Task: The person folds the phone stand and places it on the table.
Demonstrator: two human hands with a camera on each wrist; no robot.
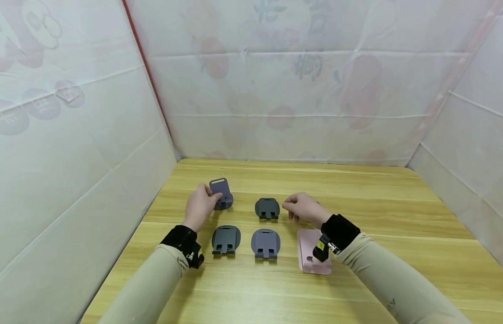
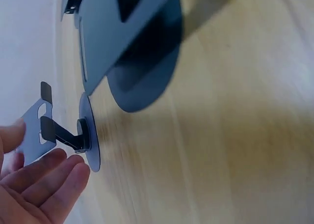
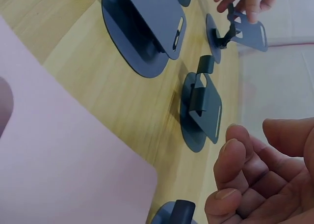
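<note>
Beige-sleeved left hand (image 1: pixel 200 206) at raised stand (image 1: pixel 220 192)

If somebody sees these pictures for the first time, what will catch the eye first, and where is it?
The eye goes first to the small phone stands set in rows on the wooden table. The left hand touches the raised blue-grey stand at the back left, the only one standing open. The right hand hovers with curled fingers beside the dark folded stand, and a pink stand lies under that wrist.
</note>
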